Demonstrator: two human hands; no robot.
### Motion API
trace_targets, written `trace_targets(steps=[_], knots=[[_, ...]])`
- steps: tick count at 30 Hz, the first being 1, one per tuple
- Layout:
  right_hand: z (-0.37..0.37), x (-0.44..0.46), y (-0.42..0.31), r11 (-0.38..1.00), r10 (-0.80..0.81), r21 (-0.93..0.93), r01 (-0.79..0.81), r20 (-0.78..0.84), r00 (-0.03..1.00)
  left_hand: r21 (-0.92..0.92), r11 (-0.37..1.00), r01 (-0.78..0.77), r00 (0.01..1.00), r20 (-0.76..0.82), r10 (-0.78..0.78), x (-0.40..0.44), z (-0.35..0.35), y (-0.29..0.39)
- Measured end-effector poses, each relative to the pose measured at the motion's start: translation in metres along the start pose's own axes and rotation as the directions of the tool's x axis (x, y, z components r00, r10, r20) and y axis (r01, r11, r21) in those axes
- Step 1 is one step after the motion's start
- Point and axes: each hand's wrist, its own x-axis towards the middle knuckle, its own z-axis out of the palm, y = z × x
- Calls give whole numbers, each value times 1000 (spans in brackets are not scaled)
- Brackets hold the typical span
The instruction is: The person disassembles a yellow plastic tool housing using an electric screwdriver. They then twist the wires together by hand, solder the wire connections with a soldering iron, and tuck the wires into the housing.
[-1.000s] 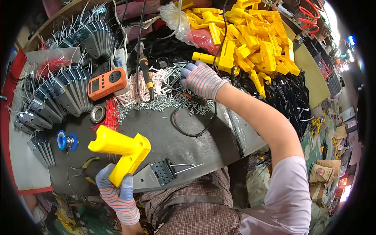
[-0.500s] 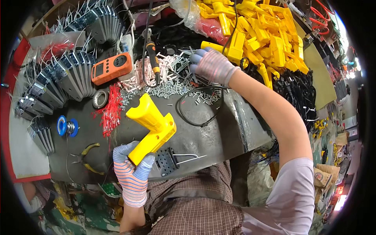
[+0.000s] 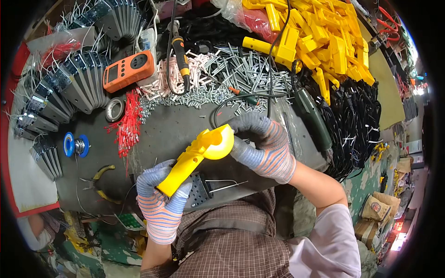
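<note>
In my left hand (image 3: 162, 199), gloved in striped knit, is a yellow plastic tool housing (image 3: 187, 167), gripped by its narrow end. Its wide, curved end tilts up to the right. My right hand (image 3: 266, 148), in a matching glove, is at that wide end with fingers bent together. Whatever small thing lies between them is too hidden to name. Beneath the housing, a black perforated metal plate (image 3: 199, 191) with white wires rests at the bench edge. Loose long screws (image 3: 252, 69) are heaped beyond my hands.
Yellow housings (image 3: 320, 37) are piled at the back right above black cords (image 3: 354, 116). A green electric screwdriver (image 3: 313, 119) lies beside them. Leftward are an orange meter (image 3: 128, 71), a soldering iron (image 3: 180, 58), red-wired parts (image 3: 130, 125), pliers (image 3: 99, 183) and a solder spool (image 3: 76, 146).
My right hand has come back from the screw heap to the housing. The housing has turned in my left hand, its wide end now swung to the right. The green screwdriver has come into sight.
</note>
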Motion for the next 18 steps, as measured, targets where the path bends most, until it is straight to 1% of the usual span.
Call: trace_targets(steps=[1,2,3,4,5,6,8,9,11,12,13,15,16,17,18], knots=[[1,-1,4,999,-34,31,34,-12,999,-2,1000,1,1000,-1,-1,-1,0,-1],[3,-2,9,995,-90,43,90,-14,996,0,999,-35,999,12,35,-3,1,-4],[2,-2,17,979,-193,-68,195,30,981,0,997,-73,997,25,73,-4,2,-6],[0,-4,17,958,-221,-169,231,76,972,-25,999,-31,999,8,31,-6,4,-2],[-1,-4,14,926,-243,-266,268,123,962,-28,999,-33,999,10,33,-6,2,-3],[-1,-3,11,925,-243,-270,267,120,963,6,997,-72,997,0,72,-6,-1,-4],[3,1,4,981,-93,-163,107,89,992,60,991,-122,992,-5,123,-7,-7,-8],[1,6,0,966,-47,-248,68,92,995,58,991,-124,992,0,124,-9,-8,-8],[10,8,0,953,-102,-261,152,198,975,-23,989,-144,988,-66,142,-9,-7,-7],[14,7,-1,958,-142,-215,188,215,966,76,974,-213,976,-23,215,-6,-11,-4],[11,10,-3,958,-142,-218,188,213,967,73,974,-214,976,-22,217,-6,-12,-4],[-1,27,-3,861,-106,-429,273,374,921,-25,986,-162,983,-96,159,-10,-14,-4],[-8,35,4,852,-114,-460,249,302,946,21,987,-157,980,-124,158,-9,-17,-3],[-15,51,17,741,-98,-634,221,224,970,19,987,-159,979,-124,161,-10,-18,-3],[-34,69,29,613,-110,-752,242,222,969,43,994,-98,979,-176,104,-12,-20,-3]])
